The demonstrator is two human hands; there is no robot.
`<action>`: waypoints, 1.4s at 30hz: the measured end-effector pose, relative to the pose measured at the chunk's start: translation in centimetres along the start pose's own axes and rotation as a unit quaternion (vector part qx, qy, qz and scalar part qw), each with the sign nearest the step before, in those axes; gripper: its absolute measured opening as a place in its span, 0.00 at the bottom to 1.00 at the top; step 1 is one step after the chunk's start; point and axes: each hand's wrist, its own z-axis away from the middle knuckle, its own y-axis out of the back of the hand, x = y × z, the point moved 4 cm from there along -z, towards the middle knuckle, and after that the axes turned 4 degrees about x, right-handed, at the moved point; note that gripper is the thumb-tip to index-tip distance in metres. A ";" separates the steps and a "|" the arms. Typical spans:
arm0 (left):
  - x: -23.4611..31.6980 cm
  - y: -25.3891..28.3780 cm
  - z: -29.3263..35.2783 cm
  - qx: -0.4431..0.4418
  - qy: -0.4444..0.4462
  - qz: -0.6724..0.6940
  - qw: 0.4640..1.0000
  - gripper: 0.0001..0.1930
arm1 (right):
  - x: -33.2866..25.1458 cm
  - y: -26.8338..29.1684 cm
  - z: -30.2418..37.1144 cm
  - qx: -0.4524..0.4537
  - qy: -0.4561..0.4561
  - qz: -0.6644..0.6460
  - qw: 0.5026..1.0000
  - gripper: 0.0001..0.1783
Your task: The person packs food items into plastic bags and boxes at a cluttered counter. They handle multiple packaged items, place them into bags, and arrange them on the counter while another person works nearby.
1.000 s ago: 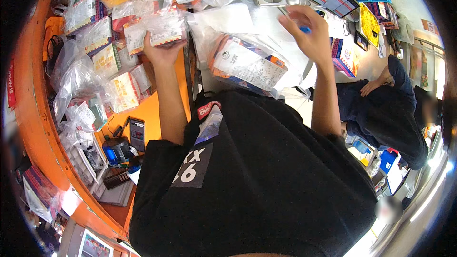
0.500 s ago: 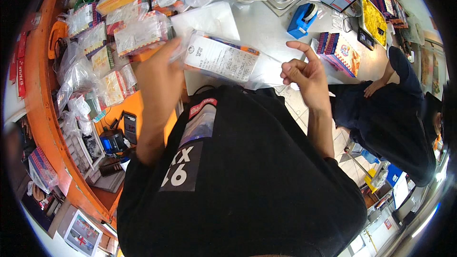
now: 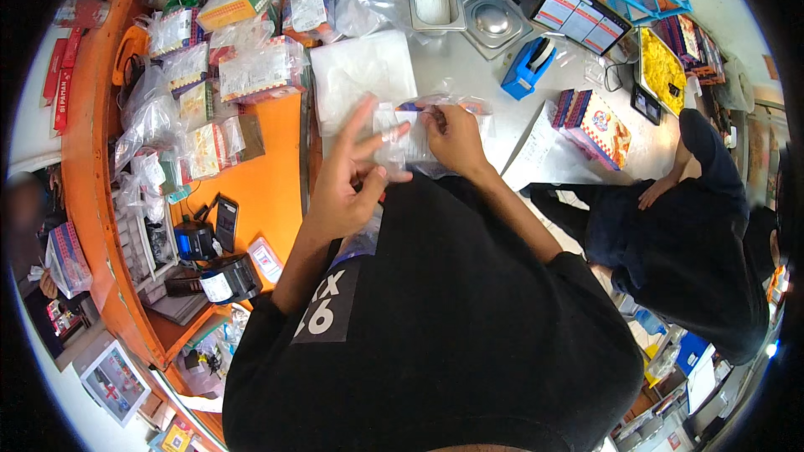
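A clear plastic bag (image 3: 389, 150) lies before me on the steel counter, with a white printed slip and a small box inside it. My right hand (image 3: 456, 138) is closed at the far side of this package, thumb and fingers pinched on the plastic. Over the package's left end, my left hand (image 3: 347, 180) has its fingers spread apart, the fingertips close to the plastic. Whether they touch it I cannot tell. Beyond the package lies a white stack of thin sheets or bags (image 3: 364, 75).
Bagged boxes (image 3: 264, 67) crowd the orange counter on the left, above a phone (image 3: 226, 222) and a black printer (image 3: 230, 280). On the right stand a blue tape dispenser (image 3: 529, 67), patterned boxes (image 3: 599, 125) and a screen (image 3: 582, 16). A person in dark clothes (image 3: 670, 234) is beside the counter.
My right hand has come left onto the package and pinches its plastic. My left hand has moved right and nearer, fingers now spread. The package sits slightly lower.
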 end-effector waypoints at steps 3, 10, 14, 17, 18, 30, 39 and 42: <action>0.9 0.9 0.3 -0.055 -0.092 -0.239 0.965 0.37 | -6.3 4.4 0.2 -0.142 -0.202 -0.377 0.893 0.29; 4.8 -3.3 0.9 -0.176 -0.300 -0.460 0.817 0.37 | -9.4 3.2 3.5 -0.187 -0.064 -0.547 0.814 0.46; 8.0 -2.3 0.5 -0.264 -0.342 -0.459 0.776 0.37 | -11.4 5.7 3.5 -0.241 -0.104 -0.567 0.781 0.36; 10.2 -0.7 -5.0 -0.258 -0.221 -0.286 0.896 0.31 | -16.4 10.4 3.0 -0.286 -0.058 -0.494 0.819 0.28; 10.7 -0.2 -7.2 -0.246 -0.173 -0.230 0.926 0.31 | -17.9 11.3 2.9 -0.327 0.009 -0.436 0.839 0.25; -1.2 2.8 -12.2 0.094 0.020 0.183 0.978 0.34 | -15.4 14.6 -21.7 0.042 0.016 -0.030 0.999 0.17; 9.3 7.2 2.7 0.225 -0.375 -0.118 0.892 0.12 | -20.6 15.9 -10.0 0.101 0.171 -0.083 0.977 0.06; 8.8 5.7 -0.7 0.232 -0.374 -0.322 0.838 0.16 | -20.0 14.1 -8.7 0.146 0.234 -0.116 0.954 0.06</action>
